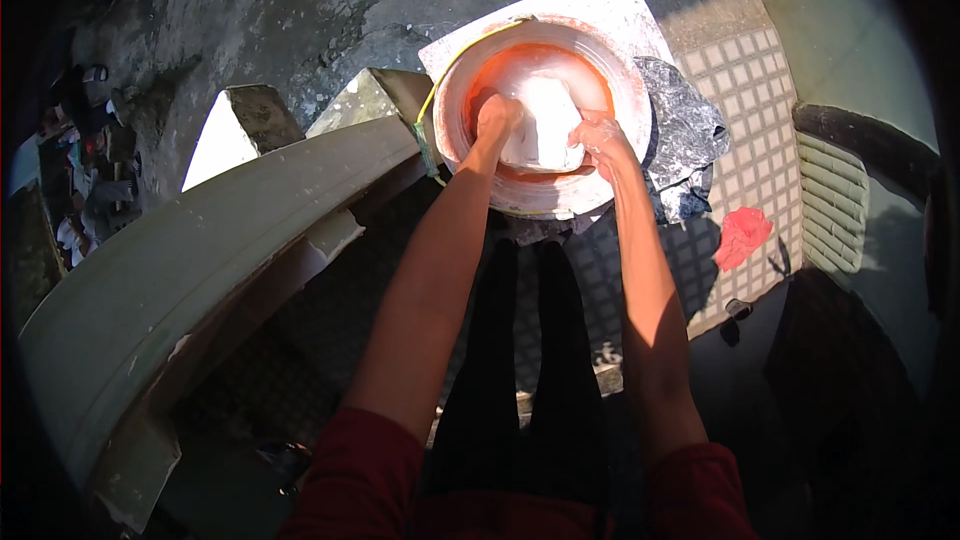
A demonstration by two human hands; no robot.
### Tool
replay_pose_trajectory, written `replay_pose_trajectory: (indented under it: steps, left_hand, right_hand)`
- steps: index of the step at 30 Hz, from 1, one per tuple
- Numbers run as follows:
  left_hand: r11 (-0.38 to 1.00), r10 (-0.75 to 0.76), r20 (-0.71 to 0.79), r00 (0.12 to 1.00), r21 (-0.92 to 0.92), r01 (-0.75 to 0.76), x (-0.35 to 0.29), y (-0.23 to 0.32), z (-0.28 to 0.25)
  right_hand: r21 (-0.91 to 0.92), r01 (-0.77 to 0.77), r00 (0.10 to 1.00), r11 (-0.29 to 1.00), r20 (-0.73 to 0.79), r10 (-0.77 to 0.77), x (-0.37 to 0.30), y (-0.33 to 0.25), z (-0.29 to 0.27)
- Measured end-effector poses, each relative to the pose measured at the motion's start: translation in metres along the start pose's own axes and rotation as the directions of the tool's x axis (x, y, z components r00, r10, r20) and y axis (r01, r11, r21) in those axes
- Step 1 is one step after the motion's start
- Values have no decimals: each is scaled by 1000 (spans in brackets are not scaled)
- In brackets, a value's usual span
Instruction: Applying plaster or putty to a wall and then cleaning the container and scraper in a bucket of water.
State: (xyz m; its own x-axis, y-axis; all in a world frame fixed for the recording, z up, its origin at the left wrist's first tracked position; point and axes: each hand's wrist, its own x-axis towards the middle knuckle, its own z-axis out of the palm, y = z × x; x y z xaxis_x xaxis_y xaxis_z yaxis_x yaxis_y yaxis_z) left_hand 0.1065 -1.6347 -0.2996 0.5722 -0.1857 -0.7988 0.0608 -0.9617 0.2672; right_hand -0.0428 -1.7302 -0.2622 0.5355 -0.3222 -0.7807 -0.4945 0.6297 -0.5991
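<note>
Inside the bucket (633,95), the white block (546,125), its longer axis seemingly running near to far, is pinched at its right edge by the right hand (604,142), while whether its left side is gripped by the curled left hand (498,120) cannot be told.

White square board (632,18) before me
The bucket (633,100) stands on it, a crumpled dark sheet (685,125) beside; a red scrap (743,237) lies on the tiled floor (745,90).
</note>
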Motion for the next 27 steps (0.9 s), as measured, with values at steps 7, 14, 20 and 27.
replay_pose_trajectory:
  steps: [7, 14, 20, 27]
  left_hand:
    - [946, 269, 100, 958, -212, -243, -42, 8, -21]
    - [982, 187, 175, 967, -47, -182, -47, -30, -35]
    - [968, 221, 11, 975, -122, -218, -72, -16, -26]
    - [952, 299, -61, 952, 83, -294, -55, -12, -21]
  right_hand:
    - [40, -18, 970, 999, -242, 27, 21, 27, -5]
    - [151, 14, 981, 989, -195, 16, 12, 20, 13]
    - [153, 71, 978, 986, -203, -39, 5, 24, 1]
    - [98, 107, 982, 989, -167, -90, -2, 16, 5]
